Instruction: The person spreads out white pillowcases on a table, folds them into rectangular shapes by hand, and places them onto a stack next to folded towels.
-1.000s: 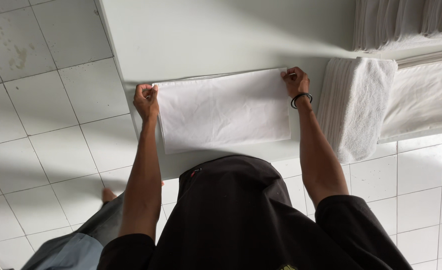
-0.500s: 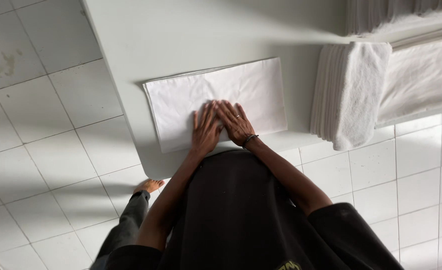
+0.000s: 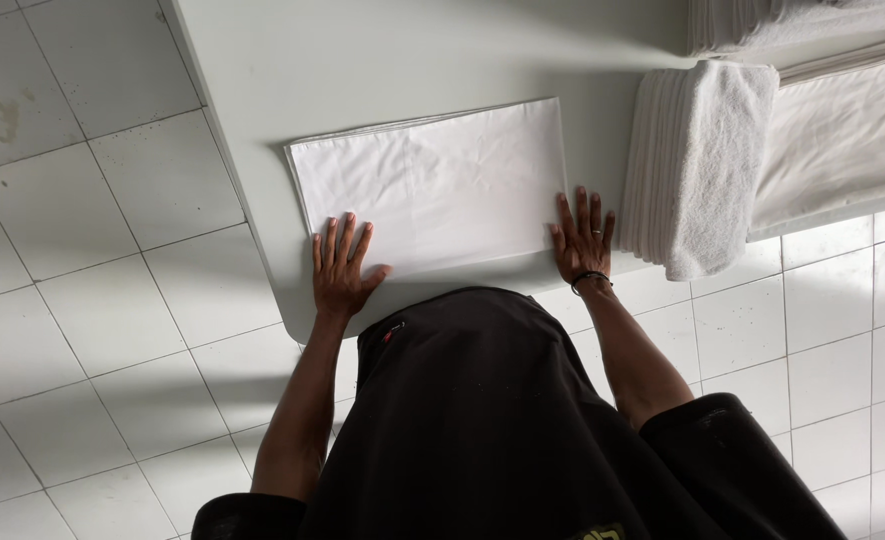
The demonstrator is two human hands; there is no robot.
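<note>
Both hands have slid apart from the cloth's middle to its near corners. Left hand (image 3: 340, 270) lies flat, fingers spread, gripping nothing, on the folded white rectangular cloth (image 3: 432, 185). Right hand (image 3: 582, 238) presses likewise, open-palmed. Cloth lies flat on the pale grey table (image 3: 382, 60), beside a stack of white folded towels (image 3: 697, 160).

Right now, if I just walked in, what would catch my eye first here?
A folded white cloth lies flat in the middle of a pale table, with the left hand and right hand spread flat at its two near corners. Beside the right hand, a thick stack of white towels droops over the table's edge.
</note>
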